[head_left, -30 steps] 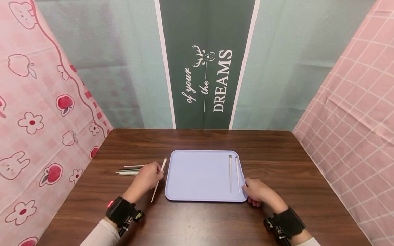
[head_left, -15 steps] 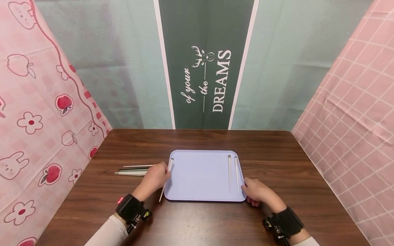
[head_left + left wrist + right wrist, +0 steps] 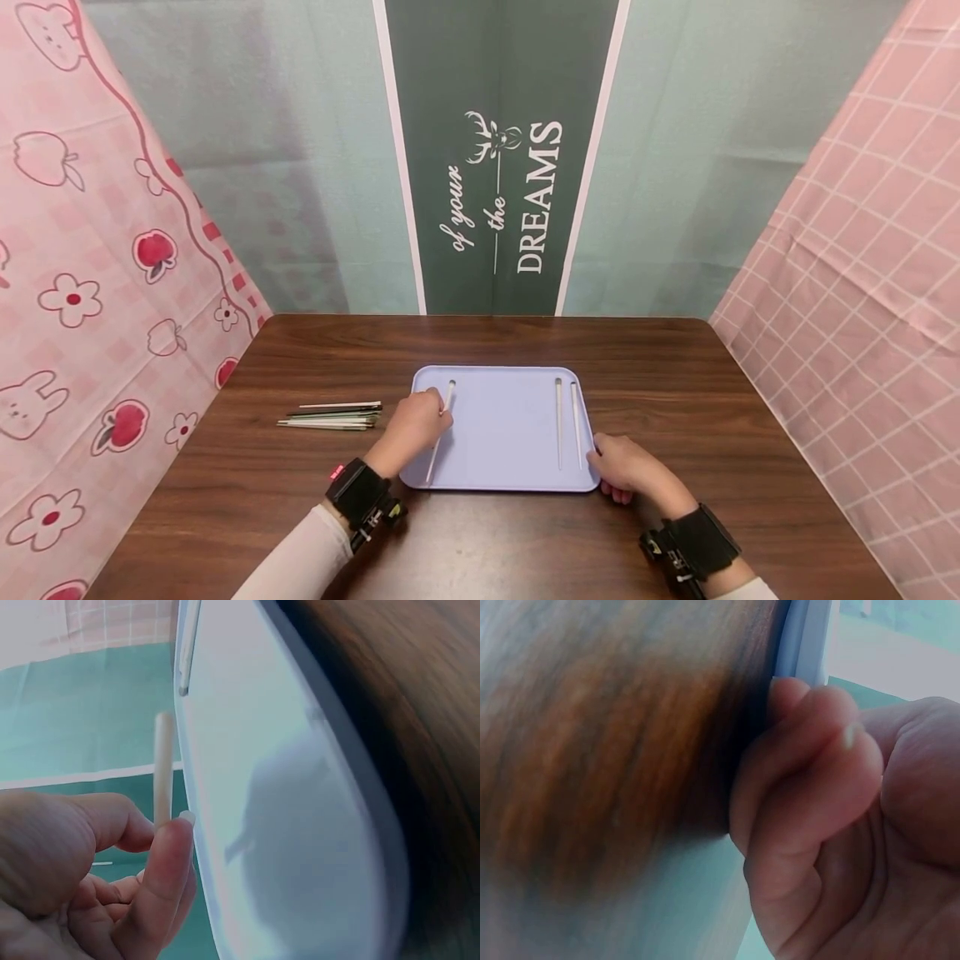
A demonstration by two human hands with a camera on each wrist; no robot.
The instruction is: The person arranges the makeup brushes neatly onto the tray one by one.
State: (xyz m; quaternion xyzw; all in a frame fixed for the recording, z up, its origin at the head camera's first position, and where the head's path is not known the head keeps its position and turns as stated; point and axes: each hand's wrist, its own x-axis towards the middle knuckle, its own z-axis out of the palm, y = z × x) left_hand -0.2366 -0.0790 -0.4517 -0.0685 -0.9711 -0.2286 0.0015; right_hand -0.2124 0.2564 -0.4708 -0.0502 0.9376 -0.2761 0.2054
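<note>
One pink cloth (image 3: 82, 300) patterned with apples, flowers and rabbits hangs far to the left of the left hand's fingers. Closer to them, on the brown table (image 3: 480, 542) just left of the left hand (image 3: 412, 427), lies a bunch of slim brushes (image 3: 330, 416), white, green and dark, side by side and pointing sideways. The left fingers are clamped on a white brush (image 3: 436, 454), pinched between thumb and fingertip over the left part of a lilac tray (image 3: 495, 433). Its tipped end sticks out beyond the fingers, away from the person; its handle slants back past them towards the tray's near edge. Whether the brush touches the tray I cannot tell. Behind the fingers, a black strap (image 3: 358, 494) circles the wrist below a white sleeve (image 3: 300, 554).

Well right of the left fingers, two more pale brushes (image 3: 558, 425) lie on the tray, nearly parallel and apart. Just right of these, the right hand (image 3: 630, 467) grips the tray's right edge near its closer corner, fingers curled. Farther right of those fingers hangs a pink checked cloth (image 3: 862, 250).
</note>
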